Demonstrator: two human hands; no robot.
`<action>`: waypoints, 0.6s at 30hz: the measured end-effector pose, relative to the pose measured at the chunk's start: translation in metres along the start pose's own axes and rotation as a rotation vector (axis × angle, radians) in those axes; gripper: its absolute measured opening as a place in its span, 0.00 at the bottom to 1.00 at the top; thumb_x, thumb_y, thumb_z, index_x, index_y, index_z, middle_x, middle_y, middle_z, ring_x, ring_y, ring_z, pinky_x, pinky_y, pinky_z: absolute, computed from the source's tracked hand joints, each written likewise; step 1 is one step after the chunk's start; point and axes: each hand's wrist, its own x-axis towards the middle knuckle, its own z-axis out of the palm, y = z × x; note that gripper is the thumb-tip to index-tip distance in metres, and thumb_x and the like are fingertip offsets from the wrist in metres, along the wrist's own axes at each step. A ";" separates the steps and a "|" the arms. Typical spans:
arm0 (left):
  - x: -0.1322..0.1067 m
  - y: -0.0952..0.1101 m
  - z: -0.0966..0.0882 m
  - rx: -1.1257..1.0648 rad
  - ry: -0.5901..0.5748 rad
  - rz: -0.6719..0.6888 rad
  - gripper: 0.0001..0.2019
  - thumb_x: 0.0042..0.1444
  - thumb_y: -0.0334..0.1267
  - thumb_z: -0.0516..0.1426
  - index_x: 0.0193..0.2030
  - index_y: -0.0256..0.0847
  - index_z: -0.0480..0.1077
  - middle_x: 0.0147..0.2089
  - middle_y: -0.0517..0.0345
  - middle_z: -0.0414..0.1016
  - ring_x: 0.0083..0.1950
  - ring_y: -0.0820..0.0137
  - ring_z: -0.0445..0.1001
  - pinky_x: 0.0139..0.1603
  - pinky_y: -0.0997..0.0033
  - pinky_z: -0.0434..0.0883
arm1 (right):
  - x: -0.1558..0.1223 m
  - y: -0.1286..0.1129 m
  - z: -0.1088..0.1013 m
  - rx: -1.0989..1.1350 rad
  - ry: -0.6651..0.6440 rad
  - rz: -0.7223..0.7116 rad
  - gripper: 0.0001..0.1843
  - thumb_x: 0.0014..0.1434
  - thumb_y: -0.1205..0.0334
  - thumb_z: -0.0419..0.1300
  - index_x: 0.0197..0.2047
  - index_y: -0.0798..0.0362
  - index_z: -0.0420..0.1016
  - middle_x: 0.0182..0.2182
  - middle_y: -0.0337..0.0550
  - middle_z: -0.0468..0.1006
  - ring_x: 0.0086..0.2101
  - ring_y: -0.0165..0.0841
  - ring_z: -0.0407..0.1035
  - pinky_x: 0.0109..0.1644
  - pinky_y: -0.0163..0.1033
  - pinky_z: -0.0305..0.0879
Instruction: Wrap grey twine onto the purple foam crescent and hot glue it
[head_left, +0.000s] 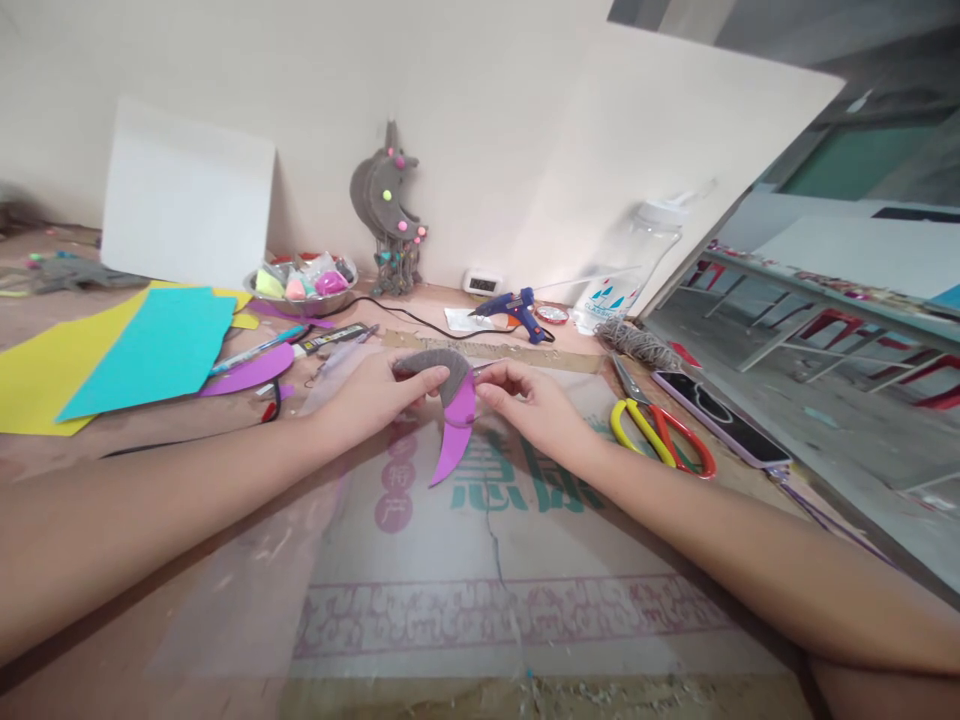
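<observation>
A purple crescent cutout (pixel 454 450), its upper part wound with grey yarn (pixel 448 362), is held over a printed plastic sheet. My left hand (pixel 382 395) grips the wrapped end, thumb laid across the windings. At the crescent's right edge, my right hand (pixel 529 400) is closed in a pinch beside the last windings, where a thin grey strand shows at the fingertips. The crescent's bare purple tip points down toward me. A dark strand trails down over the sheet (pixel 397 600) below it.
Scissors (pixel 660 435), a phone (pixel 724 415) and a grey yarn bundle (pixel 641 345) lie right. Behind are a blue glue gun (pixel 517 312), a plastic bottle (pixel 630 265), a bowl (pixel 330 303) and a decorated grey moon (pixel 379 195). Coloured sheets (pixel 154 345) lie left.
</observation>
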 end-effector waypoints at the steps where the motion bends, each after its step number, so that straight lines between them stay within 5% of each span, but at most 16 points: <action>1: -0.001 0.001 0.000 -0.013 -0.020 -0.005 0.16 0.54 0.50 0.56 0.25 0.38 0.64 0.21 0.64 0.61 0.21 0.77 0.58 0.21 0.76 0.58 | 0.001 0.001 0.000 0.059 0.016 0.006 0.10 0.57 0.57 0.59 0.38 0.54 0.68 0.32 0.40 0.73 0.31 0.28 0.66 0.35 0.35 0.62; 8: -0.001 0.003 -0.001 -0.070 -0.044 -0.064 0.18 0.53 0.52 0.56 0.25 0.38 0.64 0.20 0.64 0.60 0.20 0.78 0.58 0.21 0.76 0.58 | -0.002 -0.002 -0.002 0.093 -0.131 0.074 0.15 0.58 0.51 0.56 0.28 0.55 0.69 0.23 0.36 0.68 0.26 0.27 0.62 0.31 0.34 0.59; 18: 0.000 0.002 0.004 0.172 -0.152 -0.007 0.16 0.51 0.49 0.56 0.29 0.36 0.73 0.24 0.57 0.72 0.24 0.71 0.67 0.21 0.74 0.59 | -0.004 -0.008 0.000 0.074 -0.081 0.069 0.16 0.58 0.52 0.56 0.25 0.54 0.67 0.22 0.36 0.67 0.25 0.26 0.61 0.30 0.34 0.58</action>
